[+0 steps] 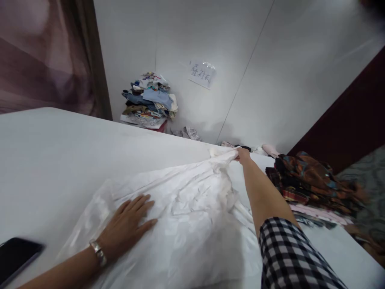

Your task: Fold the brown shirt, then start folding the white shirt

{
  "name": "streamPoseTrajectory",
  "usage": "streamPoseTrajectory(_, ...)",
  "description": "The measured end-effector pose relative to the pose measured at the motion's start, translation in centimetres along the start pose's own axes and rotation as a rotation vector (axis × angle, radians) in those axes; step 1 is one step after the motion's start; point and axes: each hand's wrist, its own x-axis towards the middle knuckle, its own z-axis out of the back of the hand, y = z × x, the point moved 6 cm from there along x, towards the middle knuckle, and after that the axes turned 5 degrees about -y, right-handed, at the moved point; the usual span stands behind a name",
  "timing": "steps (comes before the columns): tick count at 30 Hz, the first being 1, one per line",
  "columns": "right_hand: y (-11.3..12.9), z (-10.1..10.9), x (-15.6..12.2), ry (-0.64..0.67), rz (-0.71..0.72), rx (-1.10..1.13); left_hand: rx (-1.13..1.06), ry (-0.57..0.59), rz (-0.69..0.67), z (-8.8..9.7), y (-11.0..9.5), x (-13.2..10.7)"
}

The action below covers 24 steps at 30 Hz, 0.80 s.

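Head view. White garment (pixel 195 200), crumpled, lies spread on the white counter (pixel 60 152), covering it from frame centre down to 6 o'clock.

Left hand (pixel 129 224) at 8 o'clock: palm down on the near-left part of the garment. Its fingers (pixel 141 200) are released and spread flat, resting on the cloth and gripping nothing. Metal band (pixel 98 253) on that wrist.

Right hand (pixel 243 155) just off centre toward 1 o'clock, arm stretched out over the cloth. Fingers clenched on the garment's far edge. From that grip a raised ridge of cloth runs back toward 8 o'clock, toward the left hand. Checked sleeve (pixel 288 257) on the upper arm at 5 o'clock.

Around it:
- Dark phone (pixel 15 257) flat on the counter at the 8 o'clock frame edge, near the left forearm and clear of the garment.
- Stack of folded clothes (pixel 148 100) at 11 o'clock, at the counter's far edge against the white wall (pixel 270 60).
- Paper note (pixel 202 74) with handwriting stuck to the wall at 12 o'clock, up and right of the stack.
- Heap of dark patterned clothes (pixel 306 176) at 3 o'clock on the counter's right side, just beside the right forearm, not touching it.
- Small loose pieces at the far edge behind the right hand, too small to tell what they are.
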Motion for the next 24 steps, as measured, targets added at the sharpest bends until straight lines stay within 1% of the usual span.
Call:
streamPoseTrajectory(1, -0.8, 0.9, -0.5, -0.004, -0.047, 0.081, -0.035, 0.027, 0.024, 0.5, 0.4, 0.9)
streamPoseTrajectory(3, -1.9, 1.8, -1.6, -0.009, -0.134, 0.259, -0.053, 0.038, 0.079, 1.7, 1.5, 3.3)
streamPoseTrajectory(5, -2.2, 2.1, -2.8, -0.017, -0.165, 0.435, 0.027, -0.023, 0.128, 3.1, 2.7, 6.1)
streamPoseTrajectory(6, -2.0, 2.1, -3.3, -0.022, -0.167, 0.517, 0.073, -0.027, 0.156, 3.3, 3.2, 7.4)
streamPoseTrajectory(8, -1.3, 2.1, -4.2, -0.025, -0.156, 0.66, 0.119, 0.04, 0.212, 3.1, 4.2, 9.4)
streamPoseTrajectory(10, -0.3, 2.3, -5.1, -0.015, -0.134, 0.77, 0.111, 0.129, 0.272, 2.6, 5.1, 10.6)
streamPoseTrajectory(11, 0.3, 2.5, -5.5, -0.005, -0.118, 0.814, 0.103, 0.152, 0.296, 2.5, 5.4, 11.0)
streamPoseTrajectory(13, 1.4, 3.2, -6.3, 0.018, -0.077, 0.883, 0.096, 0.15, 0.338, 3.2, 6.1, 11.5)
streamPoseTrajectory(16, 2.3, 5.0, -7.5, 0.032, -0.009, 0.951, 0.089, 0.109, 0.38, 5.5, 6.9, 12.1)
streamPoseTrajectory(19, 2.5, 6.4, -8.9, 0.078, 0.047, 0.95, 0.104, 0.068, 0.396, 7.9, 7.1, 12.1)
streamPoseTrajectory(21, 2.3, 7.1, -9.7, 0.098, 0.061, 0.942, 0.13, 0.05, 0.392, 9.2, 6.5, 11.6)
streamPoseTrajectory(24, 2.1, 8.6, -11.3, 0.051, 0.078, 1.0, 0.169, 0.009, 0.289, 10.6, 4.2, 10.4)
